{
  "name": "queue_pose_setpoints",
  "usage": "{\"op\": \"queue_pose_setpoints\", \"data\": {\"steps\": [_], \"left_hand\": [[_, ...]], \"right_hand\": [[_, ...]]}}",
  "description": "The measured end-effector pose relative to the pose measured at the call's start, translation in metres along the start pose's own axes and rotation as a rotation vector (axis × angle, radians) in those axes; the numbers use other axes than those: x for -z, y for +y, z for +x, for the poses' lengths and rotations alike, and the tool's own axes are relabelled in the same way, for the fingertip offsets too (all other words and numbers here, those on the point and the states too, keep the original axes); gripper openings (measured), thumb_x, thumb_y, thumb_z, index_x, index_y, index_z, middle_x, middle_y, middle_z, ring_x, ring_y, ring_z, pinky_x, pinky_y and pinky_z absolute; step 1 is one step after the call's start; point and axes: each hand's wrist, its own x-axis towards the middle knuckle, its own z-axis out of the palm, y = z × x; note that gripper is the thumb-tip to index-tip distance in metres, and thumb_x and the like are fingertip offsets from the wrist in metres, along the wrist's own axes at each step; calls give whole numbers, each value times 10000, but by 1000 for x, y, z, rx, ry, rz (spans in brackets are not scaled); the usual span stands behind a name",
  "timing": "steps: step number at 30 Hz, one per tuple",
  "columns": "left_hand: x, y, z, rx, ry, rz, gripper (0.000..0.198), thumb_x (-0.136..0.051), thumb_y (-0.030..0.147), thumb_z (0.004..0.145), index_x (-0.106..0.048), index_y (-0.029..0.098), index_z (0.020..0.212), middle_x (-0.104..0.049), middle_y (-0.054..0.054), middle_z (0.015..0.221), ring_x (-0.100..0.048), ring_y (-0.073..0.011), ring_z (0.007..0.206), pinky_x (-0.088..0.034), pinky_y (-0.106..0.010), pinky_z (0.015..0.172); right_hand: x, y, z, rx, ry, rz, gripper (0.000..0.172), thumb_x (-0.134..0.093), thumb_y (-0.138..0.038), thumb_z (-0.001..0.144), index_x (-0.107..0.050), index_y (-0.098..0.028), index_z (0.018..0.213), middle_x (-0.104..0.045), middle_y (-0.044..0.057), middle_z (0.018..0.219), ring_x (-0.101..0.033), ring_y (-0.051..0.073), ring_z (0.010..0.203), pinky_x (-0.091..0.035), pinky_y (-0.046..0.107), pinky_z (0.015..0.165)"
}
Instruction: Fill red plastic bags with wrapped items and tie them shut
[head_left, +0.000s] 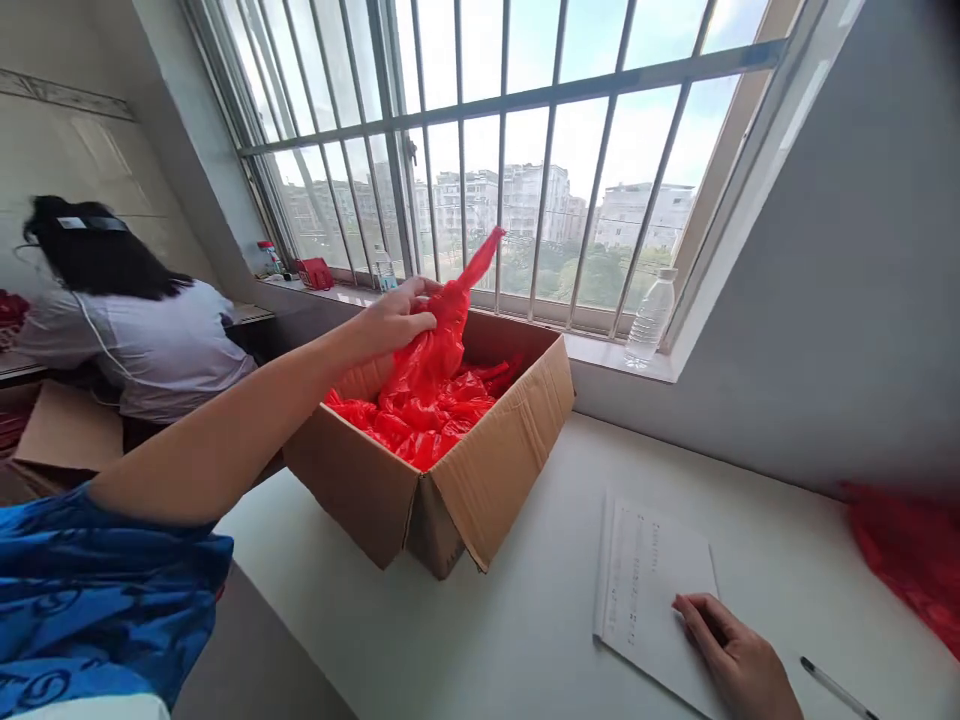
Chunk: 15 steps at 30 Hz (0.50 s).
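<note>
My left hand (390, 320) reaches over an open cardboard box (352, 480) and grips a twisted red plastic bag (450, 320), pulling part of it above the box. More crumpled red plastic (427, 415) fills the box, hiding its bottom. My right hand (731, 650) rests on a white sheet of printed paper (652, 590), lying on the white table (480, 620) to the right of the box. A black-tipped pen (836, 688) lies on the table just right of that hand, not touching it. Another piece of red plastic (907, 560) sits at the far right edge.
A co-worker in a white shirt (135, 340) sits at the left beside a flattened cardboard piece (71, 430). A water bottle (651, 318) and a small red basket (315, 273) stand on the windowsill behind the box. My blue patterned sleeve (97, 590) fills the lower left.
</note>
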Motion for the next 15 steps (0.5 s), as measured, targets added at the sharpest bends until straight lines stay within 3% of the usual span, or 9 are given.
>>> {"op": "queue_pose_setpoints", "data": {"steps": [4, 8, 12, 15], "left_hand": [[-4, -28, 41, 50, -122, 145, 535, -576, 24, 711, -520, 130, 1232, -715, -56, 867, -668, -146, 599, -511, -222, 533], [-14, -41, 68, 55, -339, 151, 622, -591, 76, 692, -479, 169, 1297, -724, -77, 1018, -712, -175, 735, -550, -234, 625], [-26, -41, 82, -5, -470, 297, 644, -599, 118, 687, -484, 183, 1317, -708, -85, 1112, -711, -196, 863, -556, -222, 675], [-33, -46, 80, -8, -534, 415, 658, -597, 178, 713, -465, 197, 1357, -684, -86, 1185, -690, -221, 982, -563, -231, 721]], "right_hand": [[-2, 1, -1, -32, 21, -34, 574, -436, -797, 803, -697, -303, 936, -738, -11, 899, -670, 215, 778, -483, 257, 660], [0, -5, -1, -60, 16, -46, 573, -433, -798, 805, -690, -295, 904, -717, -11, 828, -651, 201, 736, -481, 247, 640], [1, -5, 1, -81, 5, -41, 568, -440, -793, 805, -689, -292, 895, -679, -17, 731, -642, 192, 705, -480, 236, 624], [3, -5, 1, -81, -13, -30, 562, -455, -785, 799, -697, -286, 889, -687, -16, 736, -654, 194, 718, -485, 231, 625]]}}
